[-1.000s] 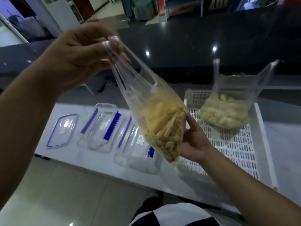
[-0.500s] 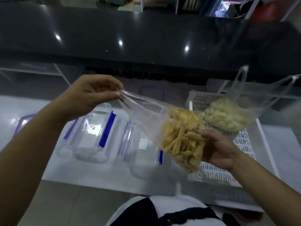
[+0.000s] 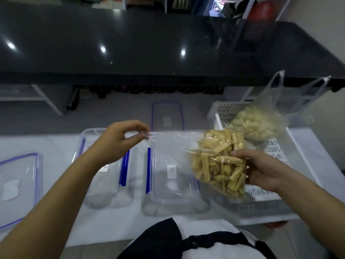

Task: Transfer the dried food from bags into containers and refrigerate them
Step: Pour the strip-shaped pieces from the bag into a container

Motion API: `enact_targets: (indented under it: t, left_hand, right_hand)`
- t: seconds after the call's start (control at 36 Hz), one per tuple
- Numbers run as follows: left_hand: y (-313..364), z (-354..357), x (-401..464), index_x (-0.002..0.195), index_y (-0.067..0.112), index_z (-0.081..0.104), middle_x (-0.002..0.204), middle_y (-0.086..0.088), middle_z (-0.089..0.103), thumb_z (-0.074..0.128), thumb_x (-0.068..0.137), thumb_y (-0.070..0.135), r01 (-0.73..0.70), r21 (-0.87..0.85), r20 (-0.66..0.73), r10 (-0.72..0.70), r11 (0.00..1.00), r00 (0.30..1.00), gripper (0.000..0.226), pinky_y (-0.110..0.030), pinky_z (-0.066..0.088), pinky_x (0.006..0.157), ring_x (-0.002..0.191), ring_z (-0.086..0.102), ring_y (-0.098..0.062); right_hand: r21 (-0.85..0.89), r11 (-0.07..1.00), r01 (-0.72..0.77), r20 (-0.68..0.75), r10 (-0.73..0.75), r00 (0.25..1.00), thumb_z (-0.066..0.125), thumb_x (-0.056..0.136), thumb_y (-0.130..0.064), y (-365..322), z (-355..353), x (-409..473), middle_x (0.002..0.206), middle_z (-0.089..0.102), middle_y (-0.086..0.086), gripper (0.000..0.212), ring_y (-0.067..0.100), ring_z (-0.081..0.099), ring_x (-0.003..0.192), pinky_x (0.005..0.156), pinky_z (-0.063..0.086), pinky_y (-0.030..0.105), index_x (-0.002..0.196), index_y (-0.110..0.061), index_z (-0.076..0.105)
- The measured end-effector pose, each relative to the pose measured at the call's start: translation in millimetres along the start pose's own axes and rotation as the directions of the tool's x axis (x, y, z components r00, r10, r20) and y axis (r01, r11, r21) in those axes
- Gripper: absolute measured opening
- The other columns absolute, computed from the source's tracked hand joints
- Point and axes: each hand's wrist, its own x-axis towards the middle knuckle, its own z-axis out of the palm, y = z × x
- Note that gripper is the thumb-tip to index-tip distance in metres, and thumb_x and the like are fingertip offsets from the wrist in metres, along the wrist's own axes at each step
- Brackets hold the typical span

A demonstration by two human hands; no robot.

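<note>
Currently, a clear plastic bag [image 3: 214, 161] of yellow dried sticks is held nearly level above the white desk [image 3: 115, 219]. Its mouth end is pinched between thumb and fingertips of the left hand [image 3: 121, 142], closed on the plastic, while its filled end is cupped by the right hand [image 3: 261, 171], fingers curled around it. Beneath the stretched bag an open container [image 3: 171, 178] with blue clips is seen, and a second open container [image 3: 104, 171] stands just to its left. A blue-rimmed lid [image 3: 18, 184] lies at far left, another lid [image 3: 167, 116] farther back. A second bag [image 3: 257, 124] of pale dried food rests in the white perforated tray [image 3: 276, 152] on the right.
</note>
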Motion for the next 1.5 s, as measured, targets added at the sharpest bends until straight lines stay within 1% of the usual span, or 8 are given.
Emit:
enact_targets:
  t: [0.06,0.19,0.31,0.39,0.69,0.83,1.11,1.5]
  left_hand:
    - [-5,3,-2,0.094,0.046,0.066,0.098,0.027,0.069,0.066,0.094,0.023,0.004,0.000,0.000,-0.004,1.000,1.000,0.022,-0.037,0.052,0.092,0.099,0.065,-0.004]
    - [-19,13,-12,0.090,0.052,0.066,0.101,0.035,0.067,0.053,0.081,0.061,0.009,-0.030,-0.016,-0.009,1.000,1.000,0.019,-0.024,0.046,0.089,0.101,0.062,0.007]
    - [-27,21,-19,0.089,0.050,0.064,0.098,0.041,0.064,0.063,0.093,0.033,0.019,-0.048,-0.022,-0.020,0.999,1.000,0.018,-0.002,0.043,0.075,0.098,0.059,0.015]
    - [-31,28,-24,0.093,0.047,0.065,0.099,0.039,0.065,0.064,0.095,0.022,0.053,-0.079,0.003,-0.053,0.995,0.999,0.026,-0.007,0.042,0.084,0.099,0.059,0.014]
    - [-35,52,-38,0.092,0.047,0.063,0.099,0.027,0.068,0.065,0.095,0.012,0.088,-0.121,-0.014,-0.091,0.989,0.996,0.035,0.003,0.036,0.084,0.100,0.059,0.013]
    - [-39,62,-41,0.091,0.052,0.059,0.097,0.030,0.064,0.063,0.096,0.014,0.113,-0.101,0.008,-0.112,0.988,0.994,0.039,0.004,0.036,0.080,0.101,0.055,0.017]
    - [-41,64,-40,0.088,0.052,0.059,0.097,0.053,0.055,0.062,0.097,0.017,0.137,-0.109,-0.041,-0.143,0.984,0.989,0.036,0.006,0.038,0.071,0.100,0.050,0.025]
    - [-43,66,-41,0.089,0.050,0.061,0.098,0.033,0.062,0.063,0.097,0.017,0.187,-0.166,-0.053,-0.198,0.968,0.979,0.034,-0.002,0.038,0.074,0.099,0.052,0.021]
  right_hand:
    - [0.001,1.000,-0.003,-0.026,0.003,1.000,0.082,0.052,-0.026,3,0,-2,0.091,0.074,0.013,0.064,0.027,0.071,0.077,0.062,0.058,0.039,0.112,-0.008,0.069]
    - [-0.008,1.000,-0.009,-0.070,0.008,0.998,0.081,0.054,-0.026,13,2,-8,0.094,0.072,0.012,0.060,0.028,0.066,0.083,0.064,0.057,0.037,0.110,-0.011,0.070]
    - [-0.009,1.000,-0.006,-0.086,0.005,0.996,0.078,0.060,-0.023,15,5,-11,0.098,0.070,0.014,0.049,0.030,0.065,0.086,0.072,0.055,0.040,0.107,-0.011,0.069]
    - [-0.010,1.000,0.004,-0.106,-0.005,0.994,0.076,0.065,-0.022,14,5,-15,0.101,0.067,0.016,0.039,0.032,0.062,0.089,0.075,0.052,0.042,0.102,-0.012,0.069]
    - [0.002,1.000,0.020,-0.097,-0.020,0.995,0.077,0.063,-0.023,13,-3,-15,0.112,0.067,0.021,0.062,0.036,0.063,0.097,0.082,0.052,0.046,0.122,-0.005,0.067]
    - [0.015,0.999,0.038,-0.051,-0.037,0.998,0.072,0.070,-0.021,15,-2,-16,0.109,0.070,0.018,0.051,0.035,0.066,0.095,0.091,0.050,0.050,0.119,-0.010,0.068]
    - [0.013,0.998,0.064,0.005,-0.064,0.998,0.078,0.061,-0.024,5,5,-15,0.096,0.075,0.013,0.052,0.027,0.073,0.078,0.063,0.060,0.040,0.111,-0.011,0.072]
    - [-0.003,0.996,0.093,-0.004,-0.093,0.996,0.071,0.071,-0.021,-8,17,-16,0.096,0.072,0.013,0.038,0.029,0.069,0.081,0.071,0.059,0.042,0.108,-0.011,0.071]
